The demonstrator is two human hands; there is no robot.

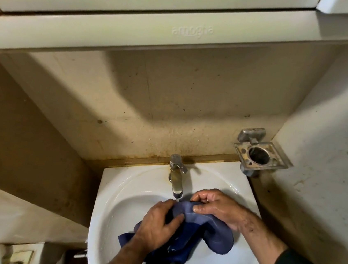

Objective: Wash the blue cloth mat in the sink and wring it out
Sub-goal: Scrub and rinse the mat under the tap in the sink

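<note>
Blue cloth mat (181,233) sits bunched in the sink (119,190) under the tap (176,179), w/ your left hand (157,224) gripping its 9 o'clock end, right hand (216,207) pinching 2 o'clock, long axis between both.

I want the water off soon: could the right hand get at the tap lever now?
Probably yes, once it lets go: the right hand grips the mat just below the lever, with nothing between.

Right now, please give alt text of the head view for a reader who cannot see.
Both hands, left hand and right hand, grip a wet blue cloth mat under the faucet in a white sink. A metal holder hangs on the wall at right.
</note>
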